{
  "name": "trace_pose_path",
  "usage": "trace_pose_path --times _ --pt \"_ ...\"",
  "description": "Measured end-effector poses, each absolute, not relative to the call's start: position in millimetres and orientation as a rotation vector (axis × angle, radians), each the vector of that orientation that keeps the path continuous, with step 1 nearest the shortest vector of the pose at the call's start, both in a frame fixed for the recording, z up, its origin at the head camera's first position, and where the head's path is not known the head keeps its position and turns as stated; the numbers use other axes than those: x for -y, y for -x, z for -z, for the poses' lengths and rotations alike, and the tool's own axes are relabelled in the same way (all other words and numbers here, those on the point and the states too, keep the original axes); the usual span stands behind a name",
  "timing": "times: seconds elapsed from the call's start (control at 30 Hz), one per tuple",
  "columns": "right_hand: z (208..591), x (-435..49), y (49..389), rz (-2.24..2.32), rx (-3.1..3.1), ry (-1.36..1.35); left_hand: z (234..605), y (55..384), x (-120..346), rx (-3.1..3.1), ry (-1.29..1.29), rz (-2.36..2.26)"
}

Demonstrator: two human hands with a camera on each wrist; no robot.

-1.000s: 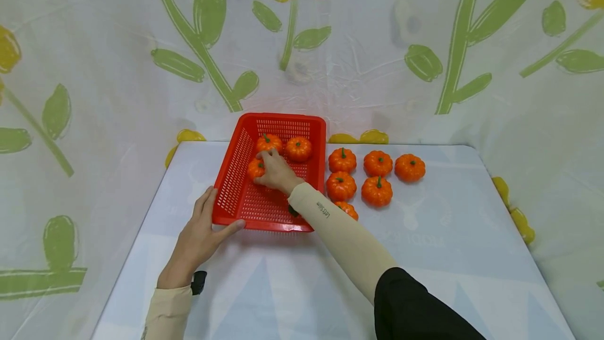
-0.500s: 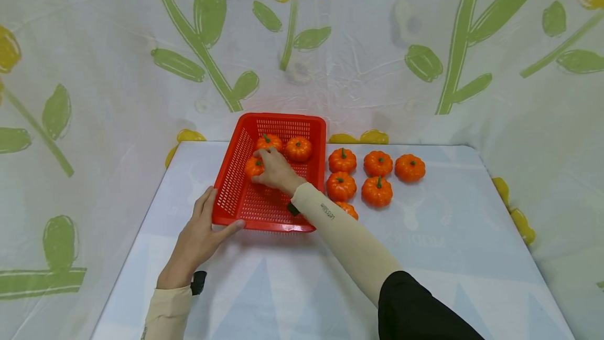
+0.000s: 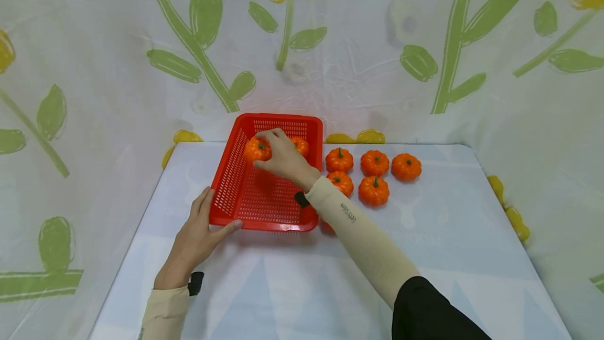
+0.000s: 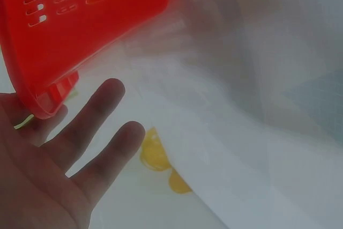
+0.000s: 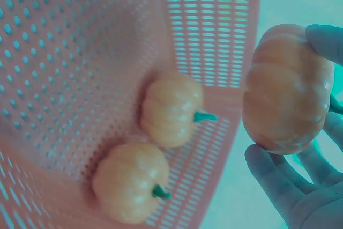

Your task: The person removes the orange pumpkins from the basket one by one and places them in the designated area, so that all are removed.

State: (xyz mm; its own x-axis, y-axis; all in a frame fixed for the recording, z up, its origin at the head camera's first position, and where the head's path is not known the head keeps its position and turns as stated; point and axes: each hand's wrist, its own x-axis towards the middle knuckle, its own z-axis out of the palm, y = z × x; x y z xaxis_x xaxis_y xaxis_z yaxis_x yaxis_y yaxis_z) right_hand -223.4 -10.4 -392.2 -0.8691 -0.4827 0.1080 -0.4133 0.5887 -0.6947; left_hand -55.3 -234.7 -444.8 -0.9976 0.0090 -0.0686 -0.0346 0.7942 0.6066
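Pumpkin (image 3: 257,150) in the right hand (image 3: 285,157), over a red basket (image 3: 264,223).
Head view: right thumb and fingers pinch that pumpkin; the left hand (image 3: 194,241) spans the basket's near left corner, thumb on the rim; six more pumpkins (image 3: 374,191), some partly hidden, sit on the desk (image 3: 434,245) right of the basket. Left wrist view: left fingers spread, fairly straight. Right wrist view: two green-stemmed pumpkins (image 5: 131,183) rest inside the basket.
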Motion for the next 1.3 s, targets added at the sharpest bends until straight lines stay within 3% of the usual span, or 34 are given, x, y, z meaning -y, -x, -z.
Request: trace_pose_path --times 0.63,1.3 --pt "352 -70 189 1.384 -2.82 0.841 442 55 234 -2.894 0.012 -0.971" --pt "369 -138 162 1.36 -2.934 0.74 442 55 235 -2.895 0.016 -0.988"
